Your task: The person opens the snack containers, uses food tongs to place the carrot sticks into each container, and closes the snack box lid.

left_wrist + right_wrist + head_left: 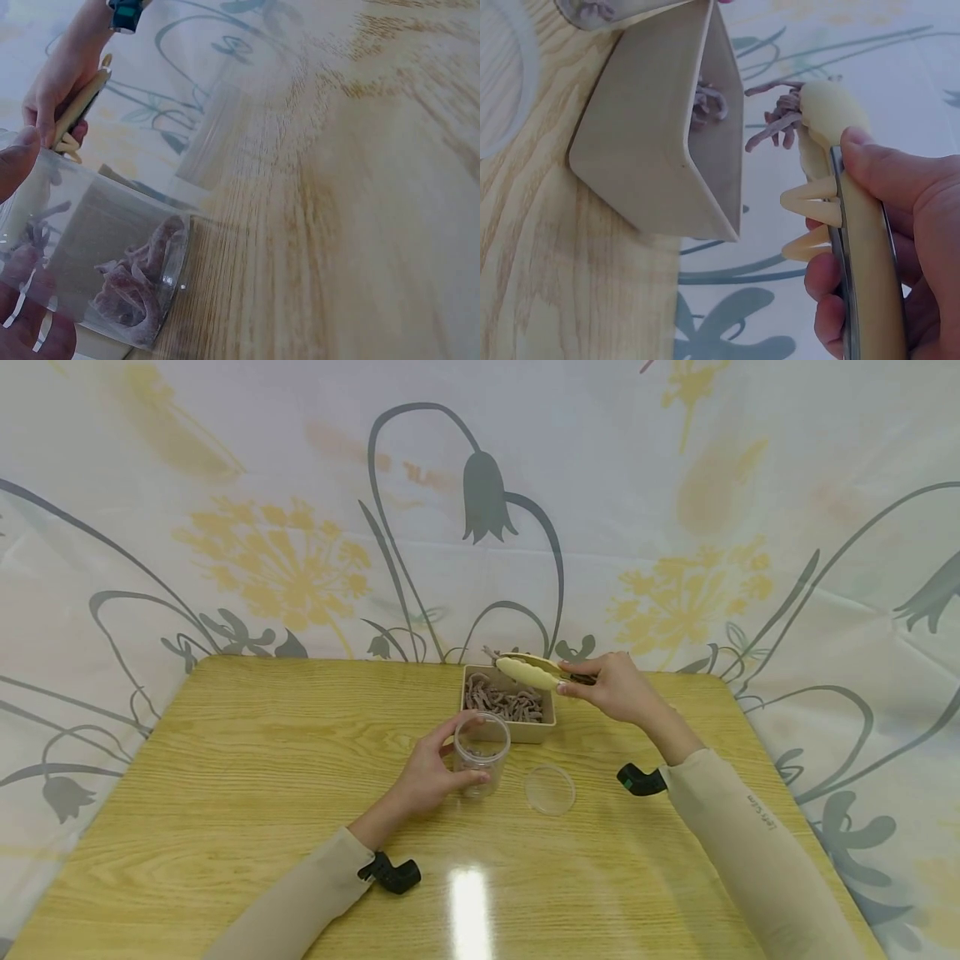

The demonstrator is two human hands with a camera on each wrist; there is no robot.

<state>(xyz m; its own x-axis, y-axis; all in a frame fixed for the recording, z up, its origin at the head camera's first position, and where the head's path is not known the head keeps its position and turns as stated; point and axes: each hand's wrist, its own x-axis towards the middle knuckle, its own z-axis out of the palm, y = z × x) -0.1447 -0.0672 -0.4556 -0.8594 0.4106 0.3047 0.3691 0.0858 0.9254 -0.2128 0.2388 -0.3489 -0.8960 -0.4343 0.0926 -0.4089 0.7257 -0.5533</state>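
Observation:
My left hand (430,774) grips a clear plastic jar (482,768), upright at the table's middle, thumb and fingers round its wall. Some purplish-brown strips (135,289) lie at the jar's bottom in the left wrist view. My right hand (617,687) holds pale yellow food tongs (866,255) over a beige rectangular box (528,732). Between the tongs' tips a small bunch of strips (780,118) is pinched, its ends sticking out. More of the same strips (506,700) fill the box in a tangled heap.
A clear round lid (550,790) lies flat on the wooden table (300,760), right of the jar. Behind the table's far edge hangs a flower-patterned cloth (480,568). Black wrist devices (396,874) sit at both sleeves.

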